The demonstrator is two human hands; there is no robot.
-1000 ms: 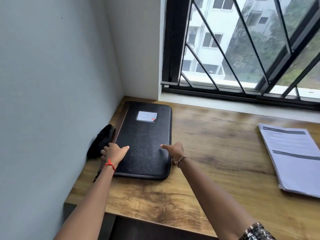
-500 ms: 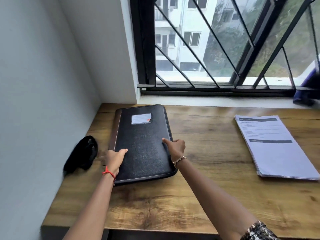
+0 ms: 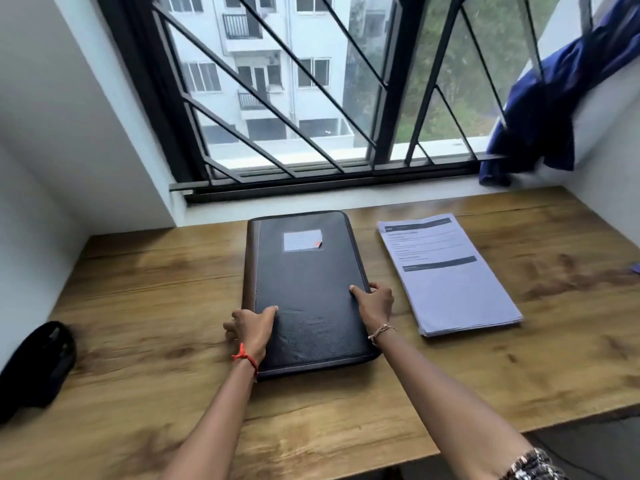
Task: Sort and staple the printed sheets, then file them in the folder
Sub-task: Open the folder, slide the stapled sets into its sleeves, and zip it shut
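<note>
Folder (image 3: 308, 285) shifted from 9 o'clock end to desk (image 3: 138, 306) centre; left hand (image 3: 254, 325) and right hand (image 3: 375, 303) grip its side edges, fingers curled; printed sheets (image 3: 450, 278) at 3 o'clock

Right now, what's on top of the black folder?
The folder bears a white label and the thumbs of the left hand and right hand gripping its edges. It's closed; the inside is hidden.

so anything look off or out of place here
Little stands out. A blue cloth hangs bunched against the window grille at far right. The printed sheets lie angled, edges slightly uneven, beside the closed folder. Nothing looks spilled or damaged.
</note>
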